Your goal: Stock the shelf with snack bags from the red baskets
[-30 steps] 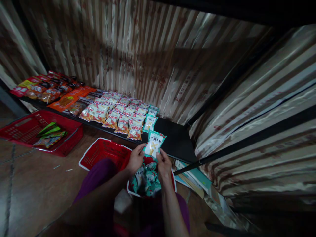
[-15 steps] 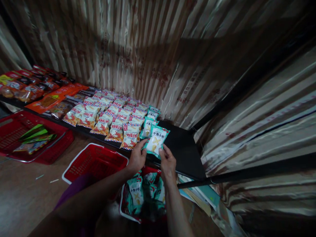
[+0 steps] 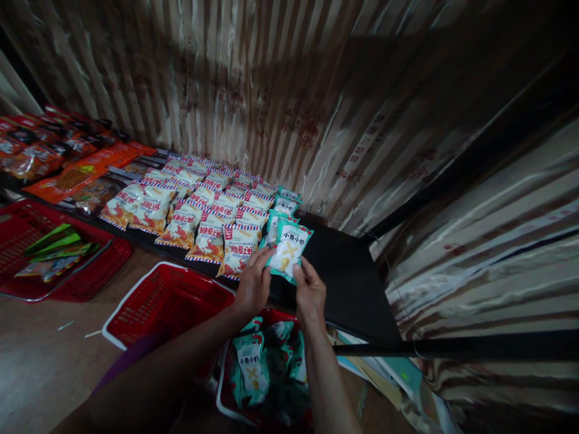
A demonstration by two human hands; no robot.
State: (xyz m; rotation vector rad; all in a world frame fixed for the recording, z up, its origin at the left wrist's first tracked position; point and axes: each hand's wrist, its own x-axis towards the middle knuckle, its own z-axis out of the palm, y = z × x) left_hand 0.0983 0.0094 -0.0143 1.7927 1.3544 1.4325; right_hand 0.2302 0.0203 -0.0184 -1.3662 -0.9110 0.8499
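Observation:
Both hands hold one teal snack packet [image 3: 287,250] by its lower corners over the front edge of a low black shelf [image 3: 353,283]. My left hand [image 3: 254,283] pinches the packet's left corner; my right hand [image 3: 310,292] pinches the right corner. The packet hangs just in front of a short row of matching teal packets [image 3: 284,204] on the shelf. Below my wrists a red basket [image 3: 225,395] holds several more teal packets [image 3: 251,371].
Rows of red-and-white snack bags [image 3: 210,211] fill the shelf's left part, with orange and red packs [image 3: 81,172] farther left. An empty red basket [image 3: 167,298] and another red basket with green packets [image 3: 54,250] sit on the brown floor. Striped curtain walls close in behind and right.
Both hands lifted the teal packet from above the basket forward and up to the shelf, next to the teal row. The view shifted right and closer.

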